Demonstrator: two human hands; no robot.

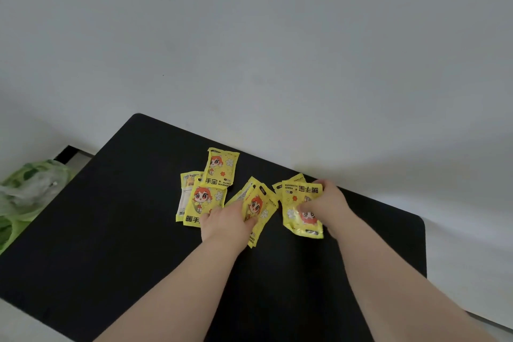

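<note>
A: What do the hands hold?
B: The left hand pinches fanned yellow packets at mid-table; the right hand curls round an upside-down packet just beside them.
A: How far along?
B: Gathering seems partly done; three loose packets remain on the black table.

A yellow packet partly hides the right fingers — green bag blurred, cropped.
</note>
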